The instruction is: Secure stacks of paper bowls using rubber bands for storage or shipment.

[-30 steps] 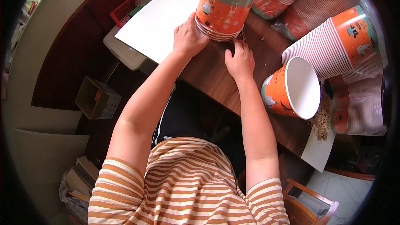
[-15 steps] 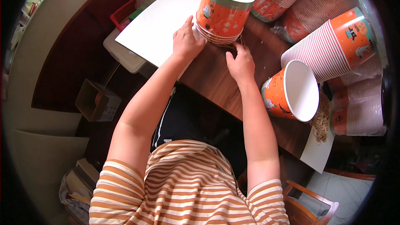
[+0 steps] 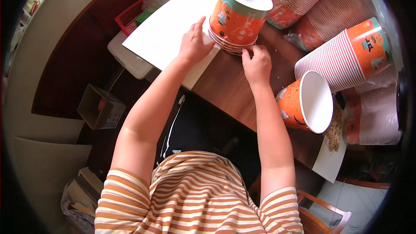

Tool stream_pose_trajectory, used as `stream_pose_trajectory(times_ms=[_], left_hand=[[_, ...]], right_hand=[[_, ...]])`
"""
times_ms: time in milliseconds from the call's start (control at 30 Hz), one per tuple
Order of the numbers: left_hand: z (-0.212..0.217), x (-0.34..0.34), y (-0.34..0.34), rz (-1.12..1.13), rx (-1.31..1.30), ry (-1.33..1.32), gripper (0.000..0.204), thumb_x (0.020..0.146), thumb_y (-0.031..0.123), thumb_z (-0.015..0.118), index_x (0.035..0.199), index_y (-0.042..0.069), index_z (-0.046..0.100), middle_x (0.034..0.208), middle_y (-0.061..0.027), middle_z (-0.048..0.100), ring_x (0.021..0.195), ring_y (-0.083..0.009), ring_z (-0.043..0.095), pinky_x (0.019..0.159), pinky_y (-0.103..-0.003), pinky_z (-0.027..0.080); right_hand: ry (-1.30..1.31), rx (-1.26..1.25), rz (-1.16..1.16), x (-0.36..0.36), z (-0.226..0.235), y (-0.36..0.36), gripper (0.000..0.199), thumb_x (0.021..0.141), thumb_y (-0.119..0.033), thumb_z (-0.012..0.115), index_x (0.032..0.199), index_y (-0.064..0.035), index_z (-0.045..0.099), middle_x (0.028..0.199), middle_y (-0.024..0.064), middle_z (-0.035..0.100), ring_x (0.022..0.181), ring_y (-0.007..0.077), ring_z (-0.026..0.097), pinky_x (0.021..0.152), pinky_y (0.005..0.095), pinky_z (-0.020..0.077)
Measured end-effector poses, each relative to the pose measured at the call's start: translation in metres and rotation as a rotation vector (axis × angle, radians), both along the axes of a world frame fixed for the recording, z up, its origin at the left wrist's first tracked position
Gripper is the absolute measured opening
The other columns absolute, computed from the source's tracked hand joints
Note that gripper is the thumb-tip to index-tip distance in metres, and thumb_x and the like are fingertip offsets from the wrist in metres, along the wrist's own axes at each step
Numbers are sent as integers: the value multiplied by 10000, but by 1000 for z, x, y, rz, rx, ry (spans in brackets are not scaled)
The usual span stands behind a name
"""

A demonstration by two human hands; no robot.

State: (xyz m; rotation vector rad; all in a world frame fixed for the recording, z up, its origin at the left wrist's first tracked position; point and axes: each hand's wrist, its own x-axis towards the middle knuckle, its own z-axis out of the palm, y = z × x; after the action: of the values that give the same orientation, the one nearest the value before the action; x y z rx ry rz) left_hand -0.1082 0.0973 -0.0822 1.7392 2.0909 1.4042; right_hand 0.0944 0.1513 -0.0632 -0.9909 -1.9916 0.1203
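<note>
The upturned paper bucket stack point(image 3: 237, 15) stood upright between both hands; right hand point(image 3: 256, 63) pinched its lowest rim, left hand point(image 3: 194, 45) lay flat, open.

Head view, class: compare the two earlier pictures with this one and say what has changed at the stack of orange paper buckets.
The left hand slid off the upturned bucket stack onto the white board. The right hand stayed pinching at the stack's rims. The lone bucket kept its place.
</note>
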Motion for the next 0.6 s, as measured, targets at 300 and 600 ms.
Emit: stream_pose_trajectory(times_ms=[300, 600], left_hand=[[7, 8, -2, 63, -109, 87, 1006, 663, 408, 772, 1441, 67, 233, 1328, -158, 461, 1223, -298, 458, 1002, -440, 341], [10, 16, -4, 83, -119, 104, 1003, 666, 422, 740, 1448, 64, 223, 1346, -161, 461, 1239, -315, 449, 1039, -428, 313]], right_hand=[[-19, 258, 11, -2, 68, 18, 622, 705, -132, 701, 1269, -28, 461, 1261, 235, 461, 1191, 384, 431, 1016, 476, 336], [-258, 395, 237, -25, 104, 17, 454, 742, -160, 712, 1158, -58, 560, 1143, 151, 576, 1092, 338, 517, 963, 434, 404]])
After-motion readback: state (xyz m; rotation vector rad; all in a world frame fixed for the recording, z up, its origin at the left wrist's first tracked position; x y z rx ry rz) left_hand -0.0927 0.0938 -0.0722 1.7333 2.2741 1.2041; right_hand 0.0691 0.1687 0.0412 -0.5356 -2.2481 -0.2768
